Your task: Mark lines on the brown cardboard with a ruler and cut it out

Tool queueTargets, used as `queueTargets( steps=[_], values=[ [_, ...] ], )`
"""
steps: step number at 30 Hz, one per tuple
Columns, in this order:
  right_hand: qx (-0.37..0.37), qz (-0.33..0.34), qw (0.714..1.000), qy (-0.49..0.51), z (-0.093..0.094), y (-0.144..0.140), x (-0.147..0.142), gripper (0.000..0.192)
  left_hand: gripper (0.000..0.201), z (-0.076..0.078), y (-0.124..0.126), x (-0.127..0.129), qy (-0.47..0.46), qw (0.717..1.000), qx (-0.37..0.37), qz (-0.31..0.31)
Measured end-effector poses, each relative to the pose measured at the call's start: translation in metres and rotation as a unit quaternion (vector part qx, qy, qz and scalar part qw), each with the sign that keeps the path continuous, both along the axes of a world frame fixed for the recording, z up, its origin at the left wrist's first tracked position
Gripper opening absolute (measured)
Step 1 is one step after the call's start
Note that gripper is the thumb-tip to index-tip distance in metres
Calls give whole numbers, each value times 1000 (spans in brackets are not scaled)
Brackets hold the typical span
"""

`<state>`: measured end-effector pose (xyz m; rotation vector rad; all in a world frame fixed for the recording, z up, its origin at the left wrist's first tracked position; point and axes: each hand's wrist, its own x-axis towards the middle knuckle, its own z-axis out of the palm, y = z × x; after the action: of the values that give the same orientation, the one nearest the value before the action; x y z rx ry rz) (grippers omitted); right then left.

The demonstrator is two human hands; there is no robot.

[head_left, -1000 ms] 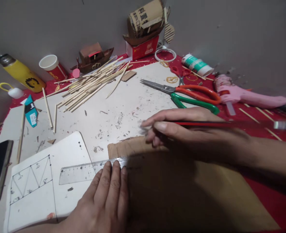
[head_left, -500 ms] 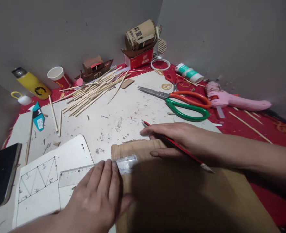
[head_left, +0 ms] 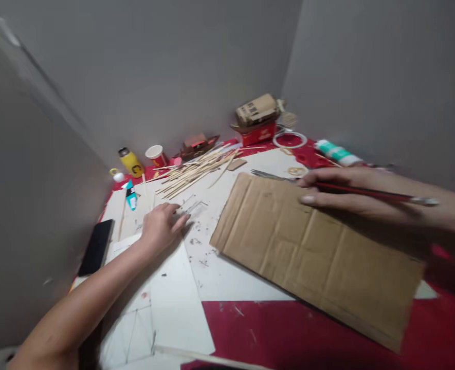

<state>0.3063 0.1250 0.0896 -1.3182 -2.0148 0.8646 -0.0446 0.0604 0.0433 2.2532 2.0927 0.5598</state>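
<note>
My right hand [head_left: 335, 192] grips the brown cardboard sheet [head_left: 289, 231] at its far edge, thumb on top, and lifts it tilted above the table. A dark red pencil [head_left: 377, 192] lies across the same hand, held in its fingers. At the left, my left hand [head_left: 162, 223] is low over the white board with its fingers curled on a clear ruler [head_left: 196, 205], which is smeared by motion. Near my left forearm is white paper [head_left: 173, 303] with pencil-drawn lines on its lower part.
Thin wooden sticks [head_left: 196, 174] lie in a pile at the back. Scissors [head_left: 269, 175] are partly hidden behind the cardboard. A phone [head_left: 96, 246], yellow bottle [head_left: 130, 162], paper cup [head_left: 156, 154], model boat [head_left: 196, 146] and green-white tube [head_left: 337, 152] stand or lie around the edges.
The cardboard has been lifted off the table and swung right by my right hand. My left hand has moved the ruler away from the cardboard onto the board. The view has shifted and tilted.
</note>
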Motion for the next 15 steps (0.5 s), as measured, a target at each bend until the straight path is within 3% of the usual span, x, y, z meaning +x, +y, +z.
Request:
queueTargets(
  steps=[1,3,7,12,15],
  values=[
    [-48,-47,997,23,-1,-2,-1,19,26,4,5,-5,-23,1000,-11,15],
    [-142,-70,981,115,-6,-4,-6,21,28,13,11,-12,-88,995,-21,38],
    [-201,0,933,298,-20,-11,-18,27,36,35,-3,0,-284,957,-3,53],
    [-146,25,922,358,-26,-23,-35,36,63,42,-57,55,-512,854,-93,-16],
    [-108,53,921,370,-28,-34,-46,33,54,33,-89,90,-588,801,-111,-31]
  ],
)
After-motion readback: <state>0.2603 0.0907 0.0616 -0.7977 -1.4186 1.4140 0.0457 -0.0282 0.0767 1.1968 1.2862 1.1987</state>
